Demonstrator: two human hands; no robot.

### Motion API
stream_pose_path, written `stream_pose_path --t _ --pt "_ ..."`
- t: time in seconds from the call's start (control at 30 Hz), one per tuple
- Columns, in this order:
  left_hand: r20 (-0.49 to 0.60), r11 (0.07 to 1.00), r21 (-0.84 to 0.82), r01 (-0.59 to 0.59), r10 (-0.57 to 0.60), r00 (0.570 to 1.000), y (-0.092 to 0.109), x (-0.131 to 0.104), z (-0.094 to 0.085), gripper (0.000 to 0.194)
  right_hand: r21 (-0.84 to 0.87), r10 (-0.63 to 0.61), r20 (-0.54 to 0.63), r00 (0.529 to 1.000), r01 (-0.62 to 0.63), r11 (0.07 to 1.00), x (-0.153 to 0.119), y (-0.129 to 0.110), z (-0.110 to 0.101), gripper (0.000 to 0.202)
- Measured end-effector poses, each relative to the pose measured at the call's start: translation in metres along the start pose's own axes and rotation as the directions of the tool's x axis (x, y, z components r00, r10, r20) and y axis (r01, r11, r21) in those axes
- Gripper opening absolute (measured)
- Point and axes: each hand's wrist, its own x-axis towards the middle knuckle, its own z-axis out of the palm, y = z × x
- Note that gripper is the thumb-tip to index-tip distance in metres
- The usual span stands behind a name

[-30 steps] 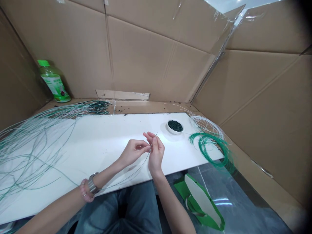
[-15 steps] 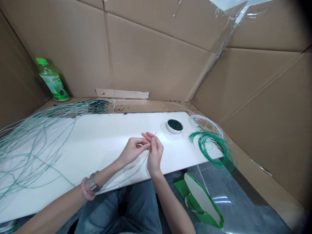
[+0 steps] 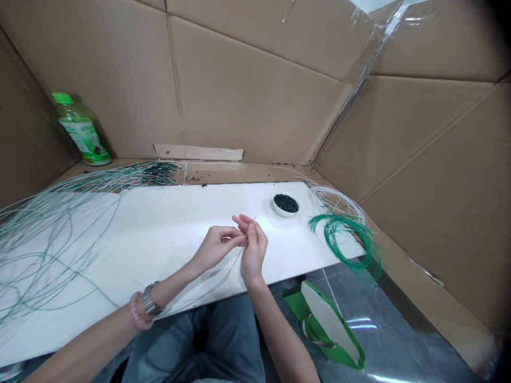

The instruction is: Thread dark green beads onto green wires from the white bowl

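Observation:
My left hand [image 3: 219, 246] pinches a thin strand [image 3: 223, 280] with thumb and forefinger. Right beside it, my right hand [image 3: 254, 252] closes on the same strand, whose short tip pokes up past the fingers. From the hands the strand curves down and left to the front of the white board [image 3: 159, 239]. Whether small beads sit between the fingertips is hidden. Beyond my right hand stands a white bowl [image 3: 285, 214] filled with tiny dark green beads [image 3: 286, 202].
Strands with dark beaded ends [image 3: 162, 173] spread over the left side. A coil of green strands [image 3: 331, 239] and a coil of white ones [image 3: 339, 199] lie at the right. A green bottle [image 3: 83, 135] stands back left. Cardboard walls [image 3: 239, 80] surround the board; a green-and-white bag [image 3: 331, 327] is below.
The view has shifted very slightly. Both hands stay together on the strand, with only a small movement of the left fingers.

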Motion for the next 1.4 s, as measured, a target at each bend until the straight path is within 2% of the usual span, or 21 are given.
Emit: stream_pose_path --t 0.37,0.53,0.6,0.67,0.77,0.83,0.93,1.0,1.07,1.23,1.3,1.4 --pt "-0.003 1.0 0.015 0.022 -0.022 1.0 0.004 -0.002 0.001 0.017 -0.076 -0.069 -0.044 0.997 0.065 0.995 0.001 -0.004 0.002 0.029" --pt "0.027 0.999 0.001 0.033 -0.033 0.999 0.004 -0.002 0.004 0.016 -0.06 -0.067 -0.036 0.997 0.065 0.996 -0.002 0.001 0.002 0.029" --pt "0.077 0.996 -0.062 0.064 -0.059 0.995 0.002 0.0 0.007 0.02 -0.158 -0.067 0.009 0.998 0.068 0.985 -0.002 0.005 0.0 0.035" --pt "0.14 0.984 -0.124 0.124 -0.107 0.984 -0.003 0.003 0.008 0.031 -0.33 -0.068 0.094 0.993 0.095 0.939 0.006 0.005 -0.007 0.04" --pt "0.149 0.97 -0.132 0.205 -0.185 0.971 -0.016 0.01 0.001 0.046 -0.519 -0.042 0.233 0.972 0.161 0.84 0.039 -0.011 -0.034 0.035" --pt "0.081 0.964 -0.111 0.24 -0.232 0.969 -0.028 0.015 -0.013 0.048 -0.647 -0.026 0.255 0.967 0.191 0.738 0.077 -0.033 -0.06 0.026" --pt "-0.053 0.963 -0.056 0.264 -0.267 0.962 -0.046 0.021 -0.04 0.046 -0.86 0.026 0.196 0.98 0.159 0.485 0.139 -0.065 -0.098 0.02" --pt "-0.126 0.964 -0.013 0.267 -0.266 0.956 -0.058 0.024 -0.058 0.042 -0.948 0.108 0.166 0.98 0.128 0.291 0.173 -0.077 -0.112 0.021" --pt "-0.175 0.965 0.032 0.261 -0.252 0.952 -0.068 0.027 -0.071 0.04 -0.987 0.189 0.14 0.972 0.12 0.111 0.196 -0.078 -0.117 0.025" --pt "-0.236 0.961 0.167 0.221 -0.179 0.955 -0.079 0.033 -0.084 0.042 -0.955 0.306 0.093 0.948 0.171 -0.241 0.211 -0.062 -0.105 0.031" --pt "-0.243 0.954 0.223 0.199 -0.144 0.959 -0.078 0.034 -0.084 0.042 -0.922 0.316 0.09 0.944 0.199 -0.333 0.21 -0.057 -0.102 0.032" --pt "-0.238 0.939 0.302 0.166 -0.094 0.967 -0.075 0.034 -0.083 0.04 -0.881 0.322 0.1 0.941 0.235 -0.411 0.208 -0.053 -0.099 0.033"
